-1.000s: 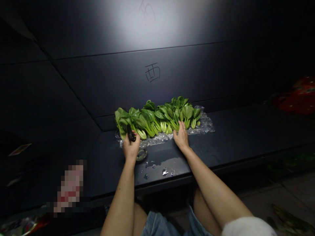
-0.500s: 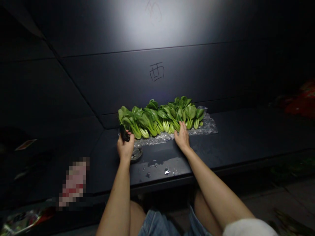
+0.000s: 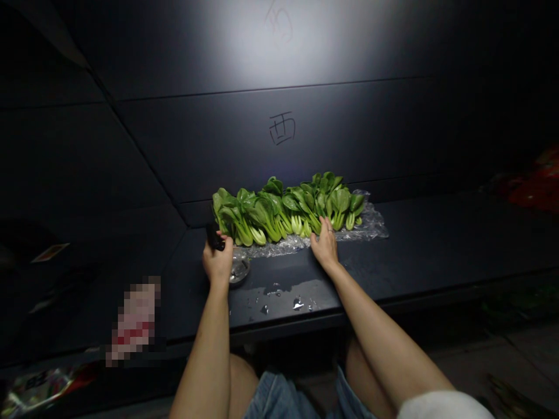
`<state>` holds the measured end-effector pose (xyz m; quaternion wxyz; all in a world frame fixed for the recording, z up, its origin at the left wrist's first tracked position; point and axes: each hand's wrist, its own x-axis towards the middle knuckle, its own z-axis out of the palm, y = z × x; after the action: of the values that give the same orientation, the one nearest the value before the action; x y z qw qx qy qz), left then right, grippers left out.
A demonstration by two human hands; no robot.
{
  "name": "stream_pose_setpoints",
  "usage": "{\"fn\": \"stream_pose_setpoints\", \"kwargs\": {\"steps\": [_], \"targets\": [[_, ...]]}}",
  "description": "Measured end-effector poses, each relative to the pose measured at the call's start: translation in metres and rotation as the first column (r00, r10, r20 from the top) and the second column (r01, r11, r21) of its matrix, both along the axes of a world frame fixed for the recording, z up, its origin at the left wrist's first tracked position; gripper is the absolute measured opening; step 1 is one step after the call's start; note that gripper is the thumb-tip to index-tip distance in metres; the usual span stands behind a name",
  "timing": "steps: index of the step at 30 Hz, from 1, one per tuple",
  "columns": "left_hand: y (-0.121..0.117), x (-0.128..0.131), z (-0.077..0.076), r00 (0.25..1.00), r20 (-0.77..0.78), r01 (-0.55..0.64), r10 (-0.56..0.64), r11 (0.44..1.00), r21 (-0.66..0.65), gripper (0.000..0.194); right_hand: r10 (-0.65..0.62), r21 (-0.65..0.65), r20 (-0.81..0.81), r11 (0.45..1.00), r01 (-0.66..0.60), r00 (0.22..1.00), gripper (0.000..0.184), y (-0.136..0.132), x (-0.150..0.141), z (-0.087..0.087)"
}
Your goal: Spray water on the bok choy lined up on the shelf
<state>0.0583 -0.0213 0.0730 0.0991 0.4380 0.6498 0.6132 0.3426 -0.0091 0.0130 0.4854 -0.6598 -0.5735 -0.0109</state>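
A row of green bok choy [image 3: 271, 215] lies on a crumpled clear plastic sheet [image 3: 373, 224] against the back panel, leaves toward the panel and pale stems toward me. At the row's left end, my left hand [image 3: 217, 259] is wrapped round a spray bottle [image 3: 215, 237] with a black head. Its clear, round base [image 3: 240, 270] shows beside my wrist; the middle of the bottle is hidden by the hand. My right hand [image 3: 324, 241] rests at the stems right of centre, fingers stretched forward and touching the bok choy, gripping nothing that I can see.
Water puddles [image 3: 297, 303] lie on the dark shelf [image 3: 279, 270] near its front edge. A dark back panel [image 3: 209, 134] with a handwritten character rises behind. Red packaging [image 3: 539, 180] sits far right, and a card [image 3: 50, 252] lies at left. A blurred-out patch covers something at lower left.
My left hand has shifted slightly left with the spray bottle, away from the stems. My right hand stays at the same bok choy. The whole view has moved a little.
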Motion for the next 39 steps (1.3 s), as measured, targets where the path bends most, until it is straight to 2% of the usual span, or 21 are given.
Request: {"fn": "stream_pose_setpoints", "kwargs": {"steps": [4,8,15,17,21,27,32,35,39], "targets": [[0.0,-0.004,0.002,0.998,0.029,-0.051,0.052,0.998,-0.034,0.027,-0.005,0.001,0.008,1.0,0.005,1.0,0.061,0.001,0.0,-0.001],[0.001,-0.004,0.0,0.999,0.031,-0.035,0.038,0.996,-0.086,0.024,-0.017,-0.025,0.028,1.0,0.018,0.999,0.061,0.0,-0.001,0.0],[0.001,-0.001,-0.001,0.999,0.033,-0.012,0.013,1.0,-0.023,0.028,-0.004,-0.011,0.021,1.0,0.005,1.0,0.061,0.002,0.0,-0.004],[0.0,0.001,0.001,0.997,0.066,0.033,-0.031,0.999,-0.015,0.029,-0.001,-0.002,0.02,1.0,0.001,1.0,0.061,0.002,0.001,-0.005],[-0.006,0.014,0.007,0.963,0.182,0.207,-0.201,0.978,-0.011,0.03,-0.002,-0.01,0.022,1.0,0.003,1.0,0.061,0.003,0.001,-0.006],[-0.012,0.036,0.008,0.935,0.144,0.331,-0.323,0.943,-0.036,0.024,0.009,0.019,0.001,1.0,-0.009,1.0,0.061,0.003,0.002,-0.009],[-0.011,0.042,0.002,0.869,0.149,0.472,-0.471,0.881,0.032,0.031,0.004,0.007,0.001,1.0,-0.004,1.0,0.06,0.001,0.003,-0.008],[-0.011,0.044,0.0,0.857,0.145,0.495,-0.494,0.868,0.033,0.029,0.004,-0.001,0.008,1.0,-0.004,1.0,0.06,0.001,0.003,-0.006],[-0.013,0.05,0.002,0.876,0.148,0.467,-0.459,0.884,-0.023,0.023,0.002,-0.008,0.024,1.0,-0.001,1.0,0.061,0.001,0.003,-0.006]]}}
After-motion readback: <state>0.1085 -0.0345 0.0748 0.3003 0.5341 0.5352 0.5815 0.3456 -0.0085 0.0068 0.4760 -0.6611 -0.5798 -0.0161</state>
